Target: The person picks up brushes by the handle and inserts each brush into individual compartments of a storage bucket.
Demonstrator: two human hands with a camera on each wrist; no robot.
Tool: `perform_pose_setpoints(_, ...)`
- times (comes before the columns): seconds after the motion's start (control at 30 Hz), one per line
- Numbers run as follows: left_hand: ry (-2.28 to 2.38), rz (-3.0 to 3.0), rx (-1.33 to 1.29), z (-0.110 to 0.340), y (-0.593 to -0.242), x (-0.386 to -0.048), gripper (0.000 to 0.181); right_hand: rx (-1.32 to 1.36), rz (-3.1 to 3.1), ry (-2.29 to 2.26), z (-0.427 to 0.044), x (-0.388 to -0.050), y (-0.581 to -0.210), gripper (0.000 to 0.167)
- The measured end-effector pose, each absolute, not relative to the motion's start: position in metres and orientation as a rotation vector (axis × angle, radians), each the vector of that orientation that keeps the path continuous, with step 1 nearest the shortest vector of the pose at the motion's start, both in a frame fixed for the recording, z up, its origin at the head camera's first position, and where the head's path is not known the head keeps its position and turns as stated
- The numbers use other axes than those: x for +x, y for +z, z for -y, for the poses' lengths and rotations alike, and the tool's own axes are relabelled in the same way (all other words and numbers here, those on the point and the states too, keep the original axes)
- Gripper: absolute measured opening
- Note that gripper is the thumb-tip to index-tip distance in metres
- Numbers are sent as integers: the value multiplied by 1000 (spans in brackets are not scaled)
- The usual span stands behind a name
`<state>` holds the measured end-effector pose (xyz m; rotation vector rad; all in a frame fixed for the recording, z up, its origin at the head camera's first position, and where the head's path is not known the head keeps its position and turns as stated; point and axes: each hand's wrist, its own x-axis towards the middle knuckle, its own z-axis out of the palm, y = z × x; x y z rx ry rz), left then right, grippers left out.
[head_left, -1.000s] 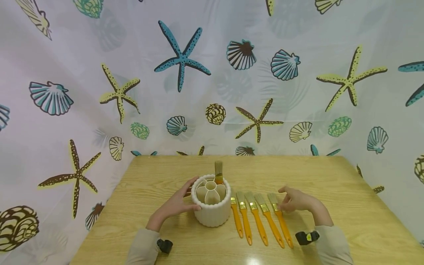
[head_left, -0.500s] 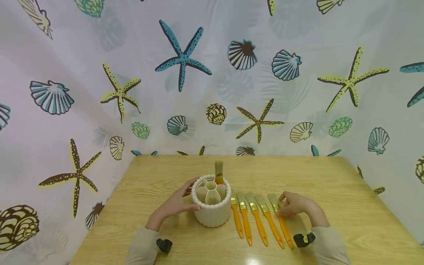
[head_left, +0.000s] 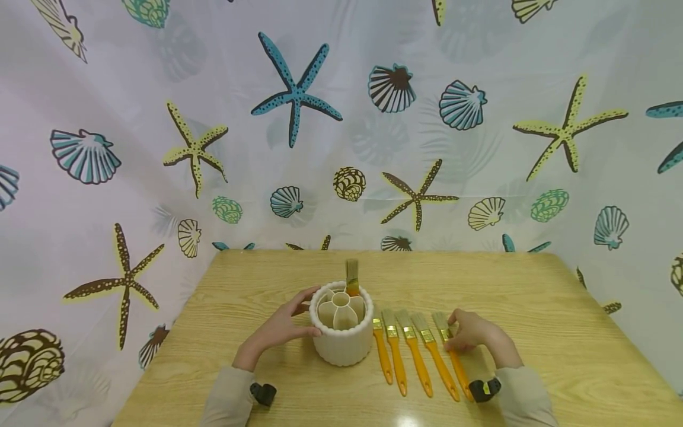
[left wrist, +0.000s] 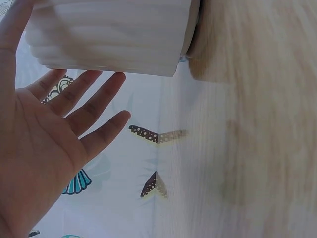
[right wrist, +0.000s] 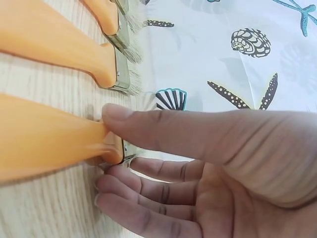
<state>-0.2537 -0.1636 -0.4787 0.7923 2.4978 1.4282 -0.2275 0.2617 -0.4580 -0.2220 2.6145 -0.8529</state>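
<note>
A round, white, ribbed holder [head_left: 342,350] with petal-shaped compartments stands upright on the table. One paintbrush [head_left: 352,277] stands in its back compartment, bristles up. My left hand [head_left: 280,330] spreads around the holder's left side, thumb at the front. In the left wrist view the fingers of that hand [left wrist: 54,129] are nearly straight, their tips at the ribbed wall. Several orange-handled paintbrushes lie in a row to the right of the holder. At the rightmost paintbrush [head_left: 460,370], my right hand [head_left: 472,332] pinches the neck below the metal band, its thumb [right wrist: 148,126] on top.
The wooden table [head_left: 277,267] extends behind the holder and to both sides. A white curtain [head_left: 320,178] printed with starfish and shells surrounds its back and sides. The neighbouring paintbrush [head_left: 440,367] lies close to the left of the pinched one.
My right hand has moved left onto the rightmost paintbrush, its thumb and fingers coming together at the neck. The left hand and the holder have stayed nearly in place.
</note>
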Motion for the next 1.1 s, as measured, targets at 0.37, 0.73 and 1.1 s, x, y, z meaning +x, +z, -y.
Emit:
perform_pose_setpoints(0.37,1442,-2484,811,166,-477,-253,85,-118,-2615,-882,-257,-227,-457,54)
perform_pose_setpoints(0.73,1444,-2468,788,167,-477,-255,83,-83,-2616,-905,-259,-228,-462,39)
perform_pose_setpoints(1.1,1465,-2441,743,170,-480,-257,79,-132,-2561,-960,-263,-228,-465,34)
